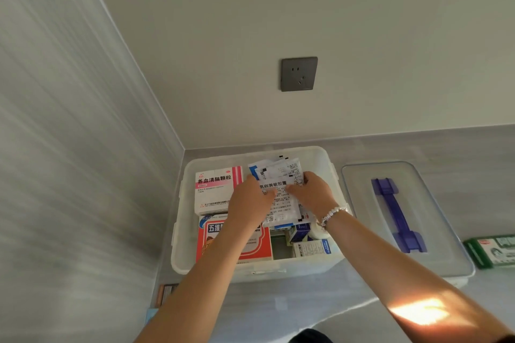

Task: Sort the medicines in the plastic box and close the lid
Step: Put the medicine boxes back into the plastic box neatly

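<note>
Your left hand (252, 198) and right hand (312, 192) pinched paper sachets (278, 192) inside plastic box (178, 231); sorting unfinished, lid (446, 231) lay off at right.

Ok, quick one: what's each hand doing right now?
Left hand: pinching the white printed paper leaflets over the translucent plastic box.
Right hand: gripping the same leaflets.

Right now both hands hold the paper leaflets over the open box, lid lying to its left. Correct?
Not quite. The head view shows the lid lying right of the box. Both hands, left and right, do hold the leaflets.
</note>
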Action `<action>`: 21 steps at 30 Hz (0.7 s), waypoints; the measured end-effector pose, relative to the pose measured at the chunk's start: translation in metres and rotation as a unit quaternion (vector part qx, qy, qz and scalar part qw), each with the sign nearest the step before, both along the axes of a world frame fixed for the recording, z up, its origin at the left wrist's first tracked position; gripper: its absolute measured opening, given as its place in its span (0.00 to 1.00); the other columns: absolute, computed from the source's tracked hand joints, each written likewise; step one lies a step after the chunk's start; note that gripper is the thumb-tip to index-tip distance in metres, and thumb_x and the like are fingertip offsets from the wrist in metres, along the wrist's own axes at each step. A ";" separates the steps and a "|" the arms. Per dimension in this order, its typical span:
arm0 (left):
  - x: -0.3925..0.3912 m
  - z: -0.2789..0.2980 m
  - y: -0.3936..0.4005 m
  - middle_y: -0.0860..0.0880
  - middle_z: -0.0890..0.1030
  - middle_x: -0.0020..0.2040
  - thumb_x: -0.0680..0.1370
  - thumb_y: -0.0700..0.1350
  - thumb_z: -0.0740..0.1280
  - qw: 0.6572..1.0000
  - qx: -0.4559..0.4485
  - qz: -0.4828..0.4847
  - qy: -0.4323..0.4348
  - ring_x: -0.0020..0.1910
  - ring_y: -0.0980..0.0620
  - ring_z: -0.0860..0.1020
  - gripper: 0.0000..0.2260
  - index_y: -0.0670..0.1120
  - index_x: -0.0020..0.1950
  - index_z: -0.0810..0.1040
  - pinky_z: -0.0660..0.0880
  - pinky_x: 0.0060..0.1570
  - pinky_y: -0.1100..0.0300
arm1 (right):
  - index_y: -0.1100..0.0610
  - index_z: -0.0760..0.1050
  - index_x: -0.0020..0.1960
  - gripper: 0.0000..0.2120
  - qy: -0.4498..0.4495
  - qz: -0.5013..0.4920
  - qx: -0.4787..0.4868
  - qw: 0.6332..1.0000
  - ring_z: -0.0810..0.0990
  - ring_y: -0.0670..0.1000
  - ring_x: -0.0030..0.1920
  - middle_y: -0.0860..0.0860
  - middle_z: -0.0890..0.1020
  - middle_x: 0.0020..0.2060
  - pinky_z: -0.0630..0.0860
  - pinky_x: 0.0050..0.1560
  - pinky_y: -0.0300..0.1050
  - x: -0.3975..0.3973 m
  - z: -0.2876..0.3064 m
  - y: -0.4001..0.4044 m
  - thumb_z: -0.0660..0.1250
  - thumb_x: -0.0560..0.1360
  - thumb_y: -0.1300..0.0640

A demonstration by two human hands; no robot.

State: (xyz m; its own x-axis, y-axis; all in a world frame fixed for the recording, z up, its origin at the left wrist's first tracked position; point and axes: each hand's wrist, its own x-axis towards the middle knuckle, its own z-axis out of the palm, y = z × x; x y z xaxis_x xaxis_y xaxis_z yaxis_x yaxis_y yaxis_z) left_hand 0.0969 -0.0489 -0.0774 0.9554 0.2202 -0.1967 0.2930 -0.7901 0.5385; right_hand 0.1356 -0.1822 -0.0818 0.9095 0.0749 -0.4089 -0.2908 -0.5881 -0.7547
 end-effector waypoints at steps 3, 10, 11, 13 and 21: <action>-0.004 -0.005 -0.006 0.47 0.79 0.58 0.77 0.52 0.64 1.000 0.014 0.001 -0.005 0.42 0.54 0.81 0.28 0.42 0.72 0.60 0.79 0.38 0.62 | 0.57 0.69 0.64 0.19 -0.047 0.020 -0.035 0.998 0.78 0.48 0.42 0.54 0.80 0.57 0.67 0.29 0.31 -0.006 -0.001 0.000 0.65 0.74 0.55; -0.008 -0.008 -0.011 0.46 0.70 0.68 0.78 0.51 0.62 0.997 0.054 -0.046 -0.028 0.67 0.47 0.68 0.23 0.48 0.72 0.65 0.69 0.66 0.52 | 0.55 0.60 0.72 0.26 -0.088 0.093 -0.083 0.988 0.80 0.50 0.49 0.53 0.74 0.66 0.74 0.42 0.36 -0.019 0.022 -0.006 0.61 0.77 0.55; -0.009 -0.007 -0.011 0.47 0.69 0.69 0.78 0.52 0.61 0.997 0.058 -0.041 -0.037 0.68 0.48 0.67 0.22 0.48 0.71 0.65 0.67 0.67 0.52 | 0.54 0.61 0.72 0.24 -0.094 0.096 -0.070 0.988 0.79 0.48 0.48 0.52 0.73 0.66 0.74 0.43 0.35 -0.023 0.025 -0.008 0.61 0.77 0.55; -0.012 0.001 -0.016 0.48 0.70 0.68 0.79 0.53 0.60 0.994 0.058 -0.030 -0.084 0.68 0.49 0.66 0.22 0.49 0.71 0.66 0.65 0.66 0.55 | 0.53 0.66 0.70 0.21 -0.119 0.084 -0.017 0.989 0.78 0.45 0.54 0.49 0.75 0.64 0.72 0.52 0.32 -0.034 0.033 -0.016 0.61 0.77 0.56; -0.053 0.050 -0.090 0.55 0.77 0.54 0.77 0.45 0.63 0.960 -0.192 -0.041 -0.198 0.47 0.67 0.74 0.09 0.51 0.57 0.76 0.69 0.48 0.74 | 0.42 0.76 0.49 0.09 -0.260 -0.070 0.133 0.954 0.80 0.38 0.42 0.40 0.83 0.41 0.75 0.43 0.29 -0.093 0.048 -0.097 0.64 0.75 0.56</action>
